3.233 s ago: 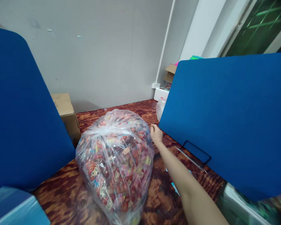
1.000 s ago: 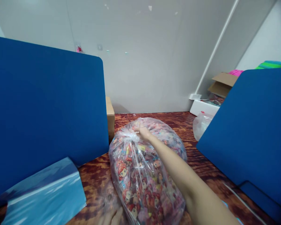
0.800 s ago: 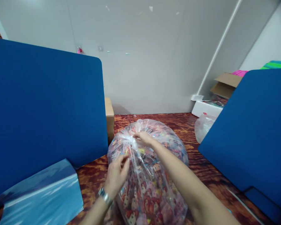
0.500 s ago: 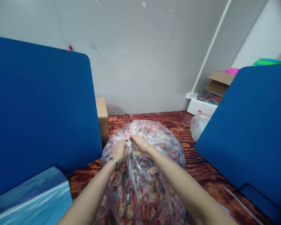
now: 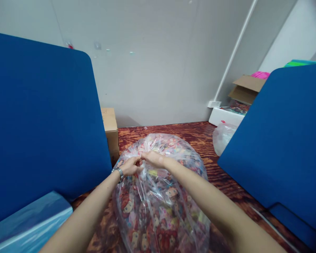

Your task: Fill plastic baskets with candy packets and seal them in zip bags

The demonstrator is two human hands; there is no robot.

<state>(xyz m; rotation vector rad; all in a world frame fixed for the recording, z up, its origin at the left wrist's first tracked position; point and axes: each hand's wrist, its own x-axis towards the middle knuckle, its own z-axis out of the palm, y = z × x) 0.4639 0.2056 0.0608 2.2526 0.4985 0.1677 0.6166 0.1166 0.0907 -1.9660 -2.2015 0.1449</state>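
Note:
A big clear plastic bag [image 5: 163, 207] stuffed with small colourful cartoon figures lies on the dark wooden table [image 5: 221, 179]. Its neck is gathered into a knot at the top. My left hand [image 5: 130, 166], with a metal watch on the wrist, pinches that knot from the left. My right hand [image 5: 154, 158] meets it from the right, fingers closed on the same bunched plastic. Both forearms reach forward over the bag.
Blue fabric divider panels stand at the left [image 5: 39, 126] and right [image 5: 279, 140]. A light blue wrapped block [image 5: 28, 225] lies at the near left. A cardboard box [image 5: 110, 130] sits behind the left panel, a small clear bag [image 5: 222, 137] and a white box [image 5: 225, 116] at the far right.
My right hand moved from the bag's right side to its knot. My left hand came up from below and joined it, and both now grip the gathered neck.

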